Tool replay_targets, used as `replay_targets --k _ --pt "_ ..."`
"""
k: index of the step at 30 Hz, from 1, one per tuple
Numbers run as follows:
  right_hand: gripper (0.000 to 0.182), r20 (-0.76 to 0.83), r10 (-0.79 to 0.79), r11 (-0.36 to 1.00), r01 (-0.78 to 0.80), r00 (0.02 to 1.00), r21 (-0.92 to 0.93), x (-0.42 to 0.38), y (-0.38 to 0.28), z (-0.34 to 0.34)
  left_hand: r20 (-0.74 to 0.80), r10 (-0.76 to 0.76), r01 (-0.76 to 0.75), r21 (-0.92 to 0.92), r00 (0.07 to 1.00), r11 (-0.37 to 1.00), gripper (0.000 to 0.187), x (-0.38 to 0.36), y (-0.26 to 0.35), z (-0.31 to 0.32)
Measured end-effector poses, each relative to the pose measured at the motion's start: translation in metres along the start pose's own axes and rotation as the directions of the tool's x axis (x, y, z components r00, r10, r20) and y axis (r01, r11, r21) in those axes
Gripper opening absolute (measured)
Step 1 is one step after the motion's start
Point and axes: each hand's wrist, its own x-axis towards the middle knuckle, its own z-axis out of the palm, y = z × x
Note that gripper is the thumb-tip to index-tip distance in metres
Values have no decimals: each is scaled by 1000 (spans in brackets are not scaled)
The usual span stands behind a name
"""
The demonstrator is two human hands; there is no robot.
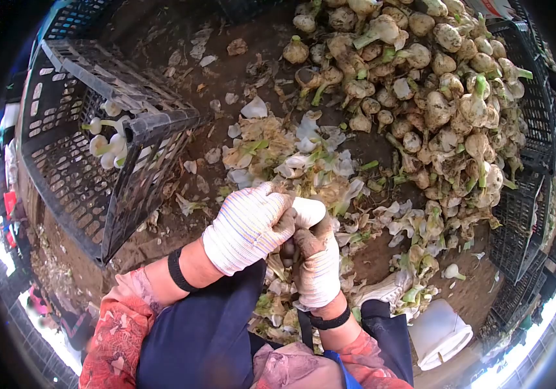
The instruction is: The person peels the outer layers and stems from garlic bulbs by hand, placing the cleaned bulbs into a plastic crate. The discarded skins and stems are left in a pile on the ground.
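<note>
Both hands wear white knitted gloves with dirty fingertips and meet at the middle of the view. My left hand [250, 227] is closed, its fingers pinched against a white, peeled garlic bulb [309, 212]. Around the lower side of the same bulb, my right hand [317, 262] is curled with bent fingers. Something dark shows between the hands, too hidden to name. Beyond them, loose garlic skins [291, 152] lie scattered on the soil.
A large heap of unpeeled, soil-covered garlic [443, 110] fills the right side. At the left, a black plastic crate [73, 168] holds several clean bulbs [110, 150]. More black crates [518, 217] stand at the right edge. A white container [440, 334] lies at the lower right.
</note>
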Motion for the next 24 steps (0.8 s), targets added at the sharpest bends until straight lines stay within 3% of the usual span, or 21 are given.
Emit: replay_targets --k 2,4,5,6,7,8,9,11,12,13,14,15,16,18,19,21,22,24 --pt "38 21 25 998 -26 999 61 -4 2 -2 -22 29 -29 -2 999 1000 24 -1 -6 4" --pt "38 42 39 992 -44 998 119 -5 -1 -4 -70 -72 57 -197 995 979 21 2 -15 9" --pt "42 118 97 957 -125 988 261 -6 -3 -5 30 -299 286 -394 954 874 17 1 -13 9" --pt "46 201 142 896 -212 969 390 -7 -5 -6 130 -448 416 -653 885 633 16 2 -14 9" --pt "46 199 141 896 -210 970 391 -6 -6 -8 274 -542 488 -818 795 303 16 2 -17 8" --pt "46 229 160 849 -252 960 464 -5 -7 -9 227 -441 414 -822 868 391 31 -2 -25 6" --pt "47 261 176 794 -293 949 532 -4 -7 -11 227 -439 413 -822 869 393 31 -2 -26 4" --pt "47 345 179 746 -356 921 562 -4 -8 -15 404 -168 432 -878 899 207 62 -6 -23 1" --pt "44 342 252 786 -398 905 474 -7 -9 -13 459 -162 484 -857 873 177 86 -5 -19 2" --pt "41 330 323 814 -438 887 382 -10 -12 -10 456 -188 485 -860 870 157 85 -4 -10 0" --pt "37 155 319 920 -345 935 185 -16 -28 7 461 -232 502 -847 857 175 84 0 -7 -5" --pt "41 193 263 955 -226 945 -192 -7 -24 -13 465 -273 521 -831 842 192 84 2 -5 -8" --pt "39 125 138 958 -101 982 -268 -6 -23 -17 440 -272 485 -866 856 123 81 2 -12 -3" --pt "30 5 -181 909 169 984 -382 -6 -20 -19 464 -261 504 -856 847 113 79 -1 -19 -2" --pt "28 -21 -389 817 335 921 -469 -3 -15 -18 485 -256 525 -843 836 117 79 -3 -22 -1" --pt "27 191 -456 543 442 869 -714 3 -22 -24 503 -239 539 -834 831 120 78 -3 -18 2" --pt "27 190 -458 543 442 869 -714 5 -25 -22 519 -220 552 -824 826 128 78 -3 -16 2" --pt "25 391 -512 275 577 765 -769 6 -32 -16 523 -208 554 -820 827 142 77 -3 -17 0"
